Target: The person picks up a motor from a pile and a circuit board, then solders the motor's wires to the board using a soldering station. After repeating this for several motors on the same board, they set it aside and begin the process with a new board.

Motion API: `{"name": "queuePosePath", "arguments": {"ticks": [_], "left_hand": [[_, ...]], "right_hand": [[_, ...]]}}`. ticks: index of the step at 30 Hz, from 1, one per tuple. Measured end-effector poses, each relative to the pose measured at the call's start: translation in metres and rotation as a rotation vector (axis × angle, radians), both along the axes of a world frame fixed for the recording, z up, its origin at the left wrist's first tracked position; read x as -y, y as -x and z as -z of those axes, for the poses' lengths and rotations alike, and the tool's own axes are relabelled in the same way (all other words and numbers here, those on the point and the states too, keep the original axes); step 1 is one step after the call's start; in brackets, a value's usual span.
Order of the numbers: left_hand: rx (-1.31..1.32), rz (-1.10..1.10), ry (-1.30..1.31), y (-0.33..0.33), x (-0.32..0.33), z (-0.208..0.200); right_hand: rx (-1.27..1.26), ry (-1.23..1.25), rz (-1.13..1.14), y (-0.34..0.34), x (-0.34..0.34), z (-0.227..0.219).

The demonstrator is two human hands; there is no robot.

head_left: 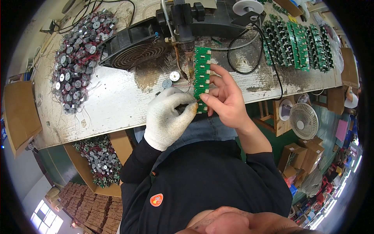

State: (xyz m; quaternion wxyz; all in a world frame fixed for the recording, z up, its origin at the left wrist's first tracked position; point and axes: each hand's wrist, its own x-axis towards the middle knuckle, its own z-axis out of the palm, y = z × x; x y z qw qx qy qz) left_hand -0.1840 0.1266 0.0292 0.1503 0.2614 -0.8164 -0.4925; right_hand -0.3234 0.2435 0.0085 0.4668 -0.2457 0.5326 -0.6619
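Observation:
My right hand [225,95], bare, grips a long green circuit board strip [202,74] upright by its right edge, thumb in front and fingers behind. Small white connectors run along the strip. In a white glove with a stained thumb tip, my left hand [169,115] is closed in a pinch against the strip's lower left edge. A thin red wire [198,100] shows at its fingertips; what lies inside the palm is mostly hidden. Just left of the strip's upper part, a soldering iron [190,58] points down from a clamp. Two small round motors [174,76] lie beside its tip.
A black fan [136,50] stands behind my left hand. Wired round motors [78,62] are heaped at the left; rows of green boards [298,45] stand at the right. A black cable [249,72] loops across the table. A box of motors [103,160] sits below the left edge.

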Motion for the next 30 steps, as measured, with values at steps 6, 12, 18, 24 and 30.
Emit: {"name": "queuePosePath", "arguments": {"ticks": [6, 12, 18, 24, 30], "left_hand": [[-0.031, 0.026, 0.018, 0.0, -0.001, 0.001], [-0.051, 0.057, -0.023, 0.001, 0.0, 0.004], [-0.078, -0.044, -0.265, -0.001, 0.007, 0.01], [-0.011, -0.126, -0.646, 0.003, 0.013, -0.002], [-0.024, -0.138, -0.638, 0.005, 0.016, -0.003]], "right_hand": [[-0.008, -0.008, 0.001, -0.001, 0.001, -0.001], [-0.041, -0.026, 0.002, -0.002, 0.001, 0.001], [-0.005, -0.004, -0.014, -0.002, -0.002, -0.002], [0.006, 0.03, -0.006, -0.004, -0.004, 0.0], [0.022, 0.065, -0.008, -0.005, -0.002, -0.001]]}}
